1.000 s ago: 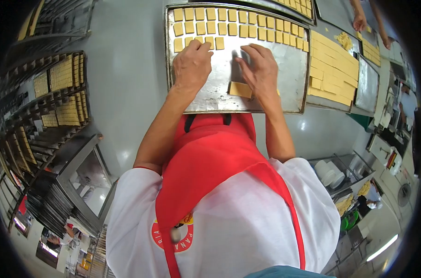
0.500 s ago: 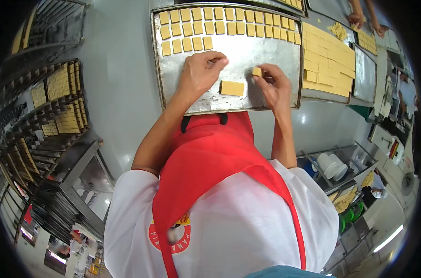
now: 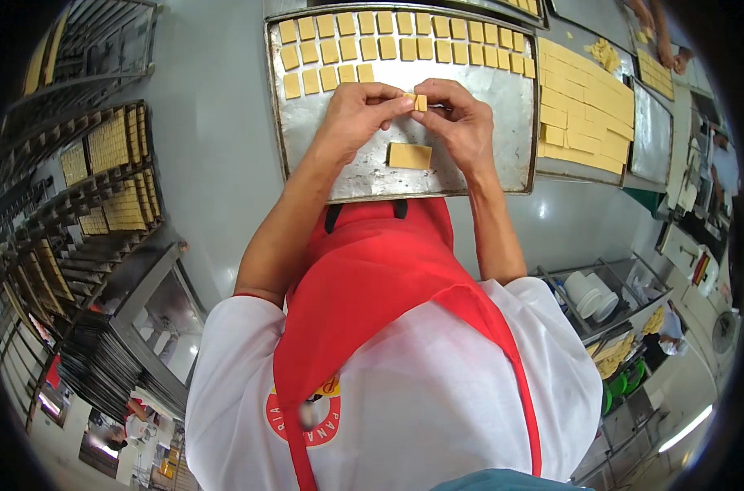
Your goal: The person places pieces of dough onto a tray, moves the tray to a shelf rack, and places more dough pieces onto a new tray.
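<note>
Over the middle of a metal baking tray point(image 3: 503, 168), my two hands meet at a small yellow dough piece point(image 3: 421, 103). My left hand point(image 3: 356, 121) pinches its left side between thumb and fingers. On the other side, my right hand point(image 3: 462, 124) grips it with thumb and forefinger. Fingers partly cover the piece, so I cannot tell whether it is one or two. Below the hands a larger dough block point(image 3: 410, 155) lies flat on the tray. Rows of small dough rectangles point(image 3: 387, 47) line the tray's far side, with a shorter row at the left.
Right of my tray is a sheet of cut dough point(image 3: 585, 110), with dough scraps point(image 3: 605, 56) behind it. Another person's hands point(image 3: 675, 61) are at the far right. Racks of loaded trays point(image 3: 110, 155) stand left; white buckets point(image 3: 589, 295) sit on a shelf at right.
My right hand has moved left and away from me, bringing the small dough piece to my left hand. My left fingers now close on it too. The larger block stays put.
</note>
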### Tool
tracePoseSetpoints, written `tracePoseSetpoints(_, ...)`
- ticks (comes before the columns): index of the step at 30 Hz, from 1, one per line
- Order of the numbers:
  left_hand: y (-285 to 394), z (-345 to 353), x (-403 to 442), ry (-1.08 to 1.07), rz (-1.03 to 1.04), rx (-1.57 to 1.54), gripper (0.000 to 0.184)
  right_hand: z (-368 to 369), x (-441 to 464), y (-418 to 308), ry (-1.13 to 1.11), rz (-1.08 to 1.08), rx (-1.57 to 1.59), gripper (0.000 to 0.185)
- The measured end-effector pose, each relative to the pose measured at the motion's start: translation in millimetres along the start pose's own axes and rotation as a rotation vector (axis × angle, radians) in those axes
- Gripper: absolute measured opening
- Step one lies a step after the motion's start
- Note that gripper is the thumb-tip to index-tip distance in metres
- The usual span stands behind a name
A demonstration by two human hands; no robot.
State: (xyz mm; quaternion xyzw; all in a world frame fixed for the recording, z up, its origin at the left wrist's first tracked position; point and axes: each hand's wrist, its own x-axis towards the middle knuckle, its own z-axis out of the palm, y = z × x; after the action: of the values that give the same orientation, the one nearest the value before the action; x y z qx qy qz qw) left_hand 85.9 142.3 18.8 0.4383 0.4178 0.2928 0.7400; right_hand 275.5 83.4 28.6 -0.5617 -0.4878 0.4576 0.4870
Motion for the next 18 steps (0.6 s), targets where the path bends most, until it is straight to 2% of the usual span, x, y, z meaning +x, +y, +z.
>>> tracePoseSetpoints(2,-0.8,0.6,-0.7,0.013,-0.012,-0.004,0.024,2.8,3.5,-0.4,0.035,0.004,0.072,0.033)
tracePoseSetpoints(3,0.5,3.3,-2.5,0.143,0.163,0.246,0.022,3.6,5.3,0.2,0.036,0.007,0.072,0.033)
tracePoseSetpoints(4,0.5,5.9,-3.3,0.272,0.338,0.496,0.020,3.9,7.1,1.3,0.081,-0.025,-0.067,0.035)
tracePoseSetpoints(5,-2.4,7.1,-2.7,0.272,0.337,0.496,0.020,3.5,9.0,2.3,0.125,-0.057,-0.205,0.037)
tracePoseSetpoints(6,-8.0,7.4,-1.4,0.373,0.517,0.773,0.018,1.7,10.7,4.3,0.125,-0.057,-0.205,0.037)
tracePoseSetpoints(7,-13.5,7.3,0.0,0.473,0.697,1.050,0.016,-1.1,12.4,7.0,0.091,-0.203,-0.518,0.039)
tracePoseSetpoints(8,-19.1,7.8,1.2,0.475,0.699,1.051,0.016,-3.1,13.0,9.6,0.054,-0.350,-0.831,0.041)
tracePoseSetpoints(10,-25.4,8.5,2.4,0.424,0.559,1.237,0.014,-2.7,12.3,14.3,0.034,-0.413,-0.855,0.043)
tracePoseSetpoints(16,-27.8,3.9,5.7,0.451,0.617,1.225,0.014,8.4,20.5,26.0,0.074,-0.378,-0.845,0.038)
tracePoseSetpoints(18,-27.1,2.4,11.0,0.456,0.621,1.226,0.014,11.6,29.6,28.2,0.118,-0.468,-0.865,0.034)
